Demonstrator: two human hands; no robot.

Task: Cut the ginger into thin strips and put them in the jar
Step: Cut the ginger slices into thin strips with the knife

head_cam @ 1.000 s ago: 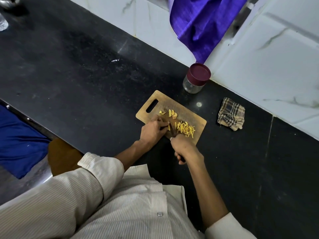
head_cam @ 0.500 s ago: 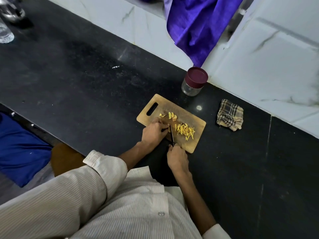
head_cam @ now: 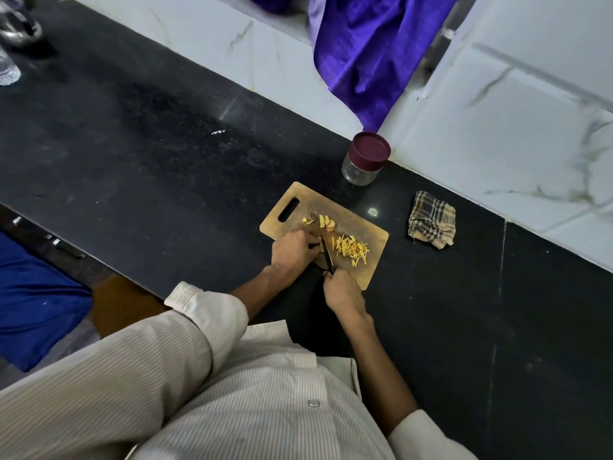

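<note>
A wooden cutting board [head_cam: 376,257] lies on the black counter. A pile of thin yellow ginger strips [head_cam: 352,250] sits on its right half, and a few ginger slices [head_cam: 325,222] lie near the handle hole. My left hand [head_cam: 293,250] presses a small ginger piece against the board. My right hand [head_cam: 343,292] grips a dark knife [head_cam: 327,254], whose blade rests right beside the left fingertips. A glass jar with a maroon lid [head_cam: 366,159] stands closed beyond the board, by the wall.
A folded checked cloth [head_cam: 431,224] lies right of the board. Purple fabric [head_cam: 371,51] hangs over the white marble wall behind the jar. Glassware [head_cam: 10,66] stands at the counter's far left. The counter edge runs diagonally at my left.
My right hand has drawn back toward me with the knife, exposing the blade beside the left fingers. The left hand stays on the ginger piece. The view shifted slightly.
</note>
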